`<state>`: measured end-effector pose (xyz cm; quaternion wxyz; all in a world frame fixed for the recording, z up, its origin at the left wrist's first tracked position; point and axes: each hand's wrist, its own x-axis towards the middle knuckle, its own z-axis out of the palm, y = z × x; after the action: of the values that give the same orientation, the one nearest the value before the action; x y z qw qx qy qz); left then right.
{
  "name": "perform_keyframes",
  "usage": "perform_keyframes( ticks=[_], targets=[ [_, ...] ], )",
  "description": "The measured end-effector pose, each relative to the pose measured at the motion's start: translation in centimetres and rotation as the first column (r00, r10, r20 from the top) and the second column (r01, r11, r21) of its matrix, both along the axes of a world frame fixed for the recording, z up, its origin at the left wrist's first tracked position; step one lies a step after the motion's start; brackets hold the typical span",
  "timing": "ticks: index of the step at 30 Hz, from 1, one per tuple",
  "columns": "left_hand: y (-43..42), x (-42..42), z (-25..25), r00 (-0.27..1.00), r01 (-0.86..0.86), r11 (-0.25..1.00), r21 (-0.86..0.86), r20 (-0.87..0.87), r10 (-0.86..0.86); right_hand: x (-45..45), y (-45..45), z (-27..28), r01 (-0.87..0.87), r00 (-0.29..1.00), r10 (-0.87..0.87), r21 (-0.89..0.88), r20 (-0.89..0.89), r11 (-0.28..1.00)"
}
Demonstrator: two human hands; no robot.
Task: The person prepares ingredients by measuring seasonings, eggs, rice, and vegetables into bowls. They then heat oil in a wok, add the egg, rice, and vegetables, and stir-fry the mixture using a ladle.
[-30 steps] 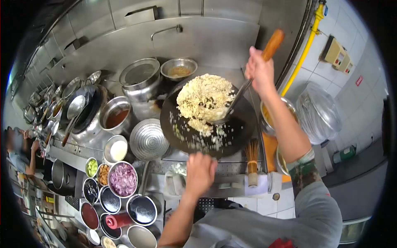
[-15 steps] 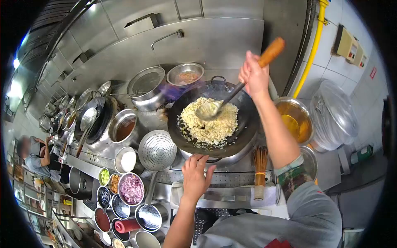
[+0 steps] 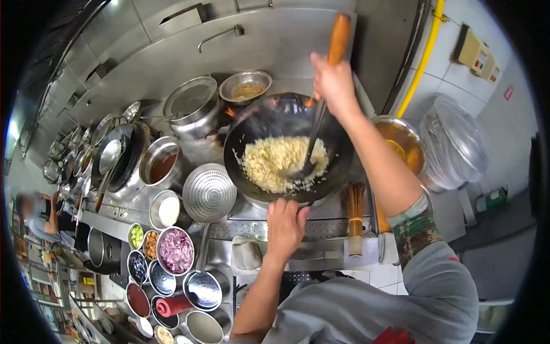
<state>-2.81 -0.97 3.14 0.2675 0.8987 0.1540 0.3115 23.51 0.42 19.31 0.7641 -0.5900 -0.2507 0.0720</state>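
Note:
My right hand (image 3: 337, 89) is closed around the ladle (image 3: 317, 129), which has a wooden grip. Its bowl is down in the fried rice (image 3: 266, 163), partly hidden by the grains. The rice is pale yellow, with small green bits, in a large black wok (image 3: 238, 129) on the stove. My left hand (image 3: 286, 226) is at the wok's near rim, fingers curled over the spot of its loop handle, which they mostly hide. Small flames show behind the wok's far side.
A perforated strainer (image 3: 209, 192) lies left of the wok. Bowls of chopped red onion (image 3: 176, 252) and other ingredients stand front left. A bamboo brush (image 3: 355, 221) and a pot of oil (image 3: 401, 143) are at the right. Another person (image 3: 46, 221) is far left.
My left hand has come up to the wok's near handle. The ladle has gone from raised over the rice to down in it, its handle now steeper. Flames have appeared behind the wok.

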Motion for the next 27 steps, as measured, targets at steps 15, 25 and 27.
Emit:
perform_keyframes(
  ticks=[15, 25, 27],
  targets=[
    [5.2, 0.3, -3.4, 0.995, 0.091, 0.995, 0.03, -0.031, -0.09, -14.9, -15.5, -15.4, -0.527, 0.256, 0.285, 0.114, -0.924, 0.842],
    [4.8, 0.0, -3.4, 0.998, 0.068, 0.997, -0.034, 0.016, -0.068, -8.6, -17.6, -3.9, -0.378, 0.905, 0.306, -0.889, -0.296, 0.26],
    [4.9, 0.1, -3.7, 0.998, 0.055, 0.998, -0.038, 0.006, -0.055, -10.7, -18.0, -3.4, -0.13, 0.935, 0.348, -0.98, -0.071, 0.15]
  ],
)
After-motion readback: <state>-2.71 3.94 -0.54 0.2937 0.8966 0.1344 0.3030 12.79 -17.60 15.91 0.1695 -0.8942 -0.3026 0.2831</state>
